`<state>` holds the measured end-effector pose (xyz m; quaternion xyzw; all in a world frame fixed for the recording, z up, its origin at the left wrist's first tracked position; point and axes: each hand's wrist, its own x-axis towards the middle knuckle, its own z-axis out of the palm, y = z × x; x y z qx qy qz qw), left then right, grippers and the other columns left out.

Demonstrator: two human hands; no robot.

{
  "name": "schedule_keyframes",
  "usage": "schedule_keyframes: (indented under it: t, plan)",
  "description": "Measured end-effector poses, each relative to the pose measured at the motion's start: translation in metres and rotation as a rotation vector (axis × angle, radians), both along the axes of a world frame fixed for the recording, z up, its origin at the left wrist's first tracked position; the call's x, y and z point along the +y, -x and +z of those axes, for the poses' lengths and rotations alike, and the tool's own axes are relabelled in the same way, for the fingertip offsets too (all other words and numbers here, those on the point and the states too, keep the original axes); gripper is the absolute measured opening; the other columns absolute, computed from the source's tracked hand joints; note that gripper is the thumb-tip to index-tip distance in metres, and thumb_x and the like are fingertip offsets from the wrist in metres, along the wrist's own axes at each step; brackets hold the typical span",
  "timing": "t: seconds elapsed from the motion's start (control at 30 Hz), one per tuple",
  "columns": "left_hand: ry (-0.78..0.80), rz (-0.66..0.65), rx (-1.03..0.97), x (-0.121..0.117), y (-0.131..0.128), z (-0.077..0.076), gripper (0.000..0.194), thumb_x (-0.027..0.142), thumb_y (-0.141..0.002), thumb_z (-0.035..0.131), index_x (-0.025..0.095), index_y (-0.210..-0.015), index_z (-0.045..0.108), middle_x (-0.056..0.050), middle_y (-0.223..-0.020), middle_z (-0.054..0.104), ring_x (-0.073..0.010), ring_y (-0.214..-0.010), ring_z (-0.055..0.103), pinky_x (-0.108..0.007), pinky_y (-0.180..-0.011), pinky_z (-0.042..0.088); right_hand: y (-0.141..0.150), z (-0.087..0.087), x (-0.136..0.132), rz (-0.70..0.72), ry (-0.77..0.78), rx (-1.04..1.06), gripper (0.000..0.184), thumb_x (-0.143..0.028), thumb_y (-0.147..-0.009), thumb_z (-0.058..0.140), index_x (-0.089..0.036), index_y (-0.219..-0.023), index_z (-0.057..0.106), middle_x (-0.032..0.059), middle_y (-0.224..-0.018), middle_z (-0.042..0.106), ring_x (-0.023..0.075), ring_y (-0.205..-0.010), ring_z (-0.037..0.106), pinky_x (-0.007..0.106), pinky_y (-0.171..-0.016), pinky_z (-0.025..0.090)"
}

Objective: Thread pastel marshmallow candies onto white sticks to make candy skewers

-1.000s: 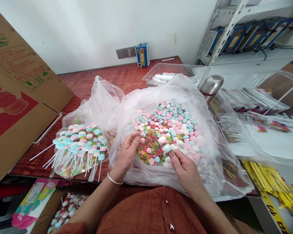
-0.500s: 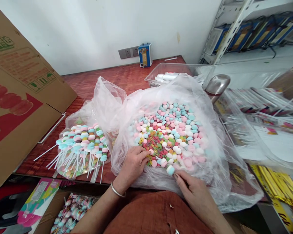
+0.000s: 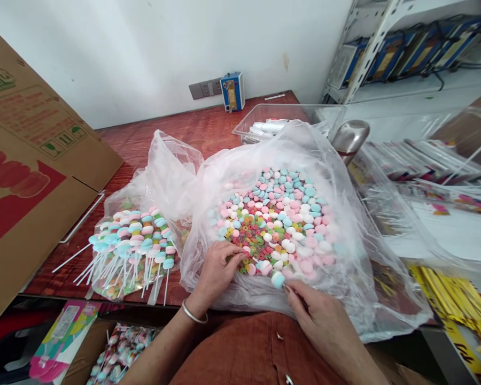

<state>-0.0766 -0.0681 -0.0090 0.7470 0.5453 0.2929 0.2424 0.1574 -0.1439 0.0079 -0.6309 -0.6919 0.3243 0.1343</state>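
Marshmallow piece (image 3: 278, 279), white and pale blue, sits at five o'clock from the view's middle, at the fingertips of the right hand (image 3: 316, 305), which holds it in a narrow pinch. Toward half past six, the left hand (image 3: 216, 267) has thumb and fingertips close together at the loose candies (image 3: 287, 222); whether they grip one, I cannot tell. Best to pinch lightly, sparing soft sweets, keep the right hand steady, and lift pieces singly without dragging the plastic bag (image 3: 240, 160).
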Motion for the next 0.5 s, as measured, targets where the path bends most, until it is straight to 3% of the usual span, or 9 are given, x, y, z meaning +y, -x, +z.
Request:
schedule_keyframes:
  t: [0.13,0.37,0.5]
  plan:
    - [-0.059,-0.026,0.01,0.0,0.01,-0.004,0.022,0.023,-0.094,0.054,0.023,-0.109,0.07,-0.006,-0.104,0.07,-0.0202,-0.101,0.06,-0.038,-0.09,0.049,0.0,-0.001,0.0,-0.02,-0.03,0.024,0.038,-0.033,-0.097,0.031,-0.022,-0.094,0.068,0.0067,-0.081,0.075,0.0228,-0.073,0.07,0.028,-0.064,0.042]
    - [-0.174,-0.148,0.343,-0.002,0.01,-0.002,0.018,0.022,-0.093,0.056,0.023,-0.101,0.072,-0.007,-0.1,0.066,-0.0222,-0.096,0.055,-0.039,-0.085,0.048,0.005,0.0,0.0,0.022,0.005,-0.013,0.034,-0.028,-0.097,0.033,-0.021,-0.094,0.067,0.0051,-0.081,0.074,0.0236,-0.074,0.07,0.028,-0.063,0.04]
    - [-0.178,-0.14,0.411,-0.002,0.005,0.0,0.015,0.023,-0.093,0.057,0.022,-0.097,0.071,-0.006,-0.1,0.067,-0.0224,-0.096,0.055,-0.04,-0.085,0.046,0.012,0.003,0.002,0.048,0.012,-0.042,0.031,-0.025,-0.098,0.036,-0.022,-0.093,0.066,0.0043,-0.084,0.074,0.0234,-0.077,0.071,0.028,-0.064,0.039]
